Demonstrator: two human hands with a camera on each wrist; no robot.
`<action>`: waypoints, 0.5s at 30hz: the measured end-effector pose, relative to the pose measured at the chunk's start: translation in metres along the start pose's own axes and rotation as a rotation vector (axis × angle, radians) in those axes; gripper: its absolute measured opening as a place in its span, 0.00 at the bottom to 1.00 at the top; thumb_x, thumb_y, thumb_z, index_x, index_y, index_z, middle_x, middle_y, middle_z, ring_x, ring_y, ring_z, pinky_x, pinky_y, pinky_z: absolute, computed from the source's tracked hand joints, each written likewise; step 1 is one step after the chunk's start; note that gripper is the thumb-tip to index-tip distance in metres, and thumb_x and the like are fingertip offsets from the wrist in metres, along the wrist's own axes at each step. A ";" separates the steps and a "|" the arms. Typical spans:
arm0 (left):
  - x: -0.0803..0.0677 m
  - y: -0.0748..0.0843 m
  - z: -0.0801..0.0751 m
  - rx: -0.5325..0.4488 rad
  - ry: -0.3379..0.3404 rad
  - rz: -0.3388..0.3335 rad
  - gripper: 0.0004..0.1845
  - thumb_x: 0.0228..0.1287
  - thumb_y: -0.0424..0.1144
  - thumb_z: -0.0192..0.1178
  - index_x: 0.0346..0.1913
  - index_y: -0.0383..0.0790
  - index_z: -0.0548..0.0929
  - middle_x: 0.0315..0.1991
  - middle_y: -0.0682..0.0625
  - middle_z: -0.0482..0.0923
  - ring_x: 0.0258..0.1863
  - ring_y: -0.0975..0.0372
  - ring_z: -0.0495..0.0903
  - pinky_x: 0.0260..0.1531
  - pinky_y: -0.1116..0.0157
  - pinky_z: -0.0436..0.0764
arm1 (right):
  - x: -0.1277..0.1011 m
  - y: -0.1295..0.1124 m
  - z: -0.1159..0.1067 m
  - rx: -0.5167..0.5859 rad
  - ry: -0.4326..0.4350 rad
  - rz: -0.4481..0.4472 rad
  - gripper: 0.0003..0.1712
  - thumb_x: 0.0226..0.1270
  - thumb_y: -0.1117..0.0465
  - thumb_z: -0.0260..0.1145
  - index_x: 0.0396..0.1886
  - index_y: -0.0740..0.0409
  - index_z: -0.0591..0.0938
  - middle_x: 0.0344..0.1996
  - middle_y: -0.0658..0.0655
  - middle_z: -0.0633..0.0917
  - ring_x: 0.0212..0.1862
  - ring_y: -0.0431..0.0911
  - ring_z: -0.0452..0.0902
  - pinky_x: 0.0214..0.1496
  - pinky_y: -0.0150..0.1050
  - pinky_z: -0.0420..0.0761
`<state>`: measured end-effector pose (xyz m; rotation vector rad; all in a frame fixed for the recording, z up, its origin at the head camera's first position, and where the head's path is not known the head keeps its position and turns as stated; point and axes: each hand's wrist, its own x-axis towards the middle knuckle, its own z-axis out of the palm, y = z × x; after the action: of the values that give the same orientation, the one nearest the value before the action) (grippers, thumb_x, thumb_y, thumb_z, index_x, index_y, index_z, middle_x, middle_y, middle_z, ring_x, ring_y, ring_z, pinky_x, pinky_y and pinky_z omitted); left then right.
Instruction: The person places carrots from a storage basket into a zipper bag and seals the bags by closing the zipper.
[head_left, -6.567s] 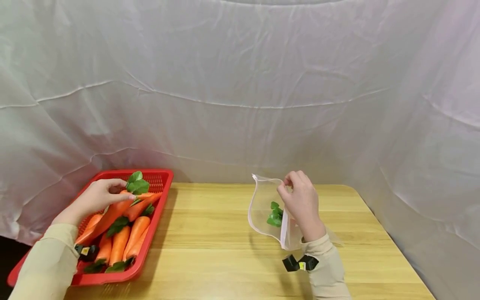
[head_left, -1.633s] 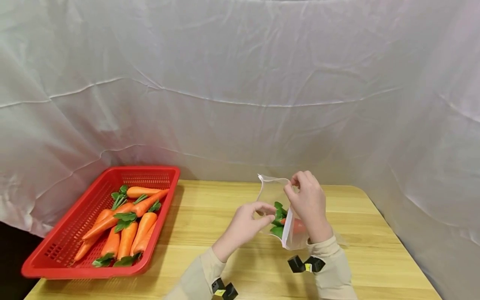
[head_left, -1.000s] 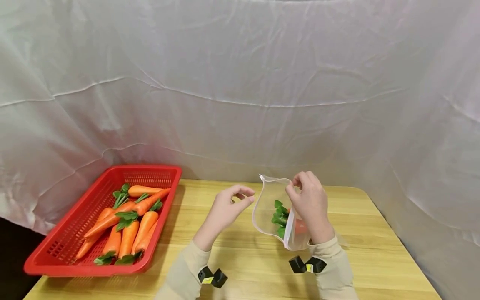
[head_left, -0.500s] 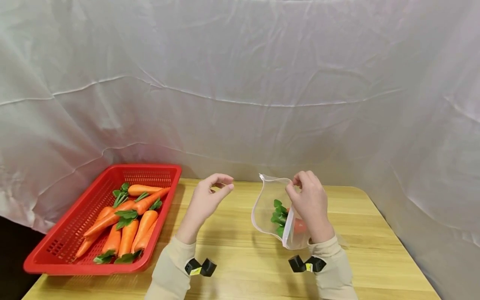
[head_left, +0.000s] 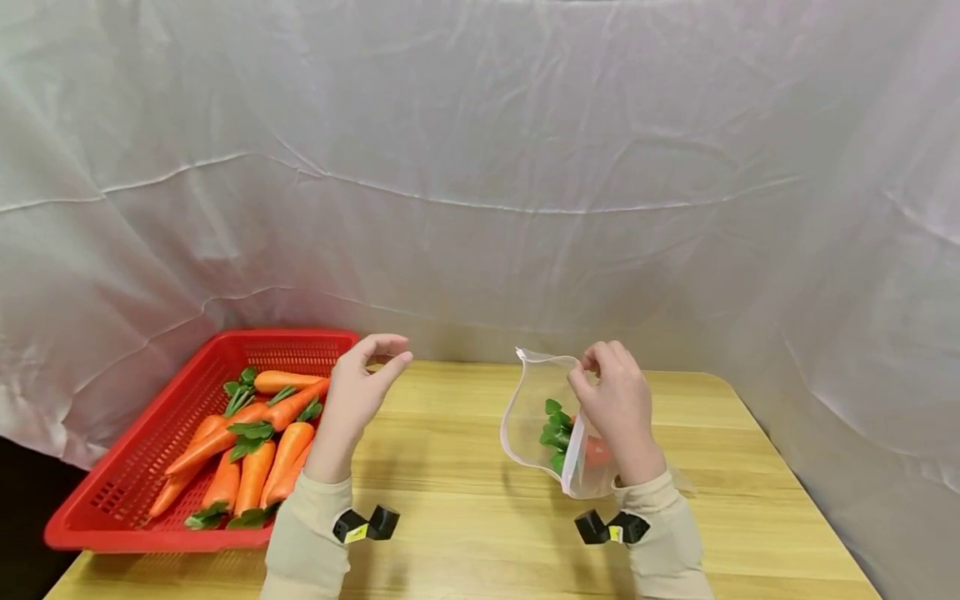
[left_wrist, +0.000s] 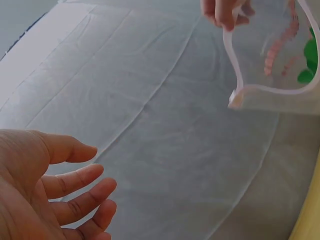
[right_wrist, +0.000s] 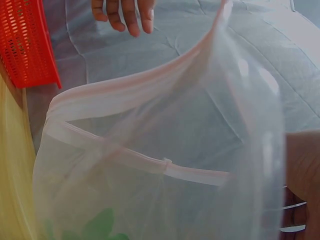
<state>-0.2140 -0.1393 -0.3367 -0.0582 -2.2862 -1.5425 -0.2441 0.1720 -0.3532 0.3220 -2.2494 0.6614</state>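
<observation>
My left hand (head_left: 356, 396) hovers by the right edge of the red basket (head_left: 142, 542), fingers and thumb apart, holding nothing. Several orange carrots (head_left: 255, 477) with green tops lie in that basket. On the right, my right hand (head_left: 617, 408) pinches the top edge of a clear zipper bag (head_left: 534, 392), whose mouth gapes to the left. Green leaves (head_left: 557, 433) and an orange carrot body (head_left: 597, 452) show through the bag's film. The right wrist view has the bag's pale zip strip (right_wrist: 125, 90) close up; the pinching fingertips are hidden there.
A wood-grain table (head_left: 450, 517) carries the basket and lies under the bag. Pale grey cloth (head_left: 480, 208) hangs behind and along both sides. The table's right edge slopes down toward the front right.
Earlier my left hand held a carrot at the basket, later reached into the bag's mouth, then drew back leftward, bare. A carrot's orange body now shows in the bag. My right hand stayed put.
</observation>
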 end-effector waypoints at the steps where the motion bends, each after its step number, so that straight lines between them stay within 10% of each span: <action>1: 0.000 -0.001 -0.004 0.015 0.002 -0.004 0.14 0.64 0.42 0.65 0.51 0.42 0.83 0.47 0.45 0.83 0.45 0.59 0.77 0.42 0.72 0.75 | 0.000 0.000 0.000 -0.001 0.001 0.000 0.04 0.53 0.66 0.64 0.25 0.60 0.76 0.25 0.58 0.76 0.29 0.50 0.71 0.30 0.41 0.71; 15: -0.001 0.007 -0.059 0.276 0.009 0.022 0.18 0.68 0.49 0.59 0.55 0.42 0.79 0.50 0.43 0.82 0.47 0.55 0.77 0.43 0.63 0.74 | -0.001 -0.001 -0.001 -0.002 0.018 -0.005 0.04 0.53 0.66 0.63 0.24 0.60 0.76 0.25 0.57 0.76 0.29 0.50 0.71 0.30 0.41 0.71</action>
<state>-0.1947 -0.1894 -0.3120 -0.0027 -2.4590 -1.2007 -0.2425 0.1714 -0.3530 0.3199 -2.2315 0.6574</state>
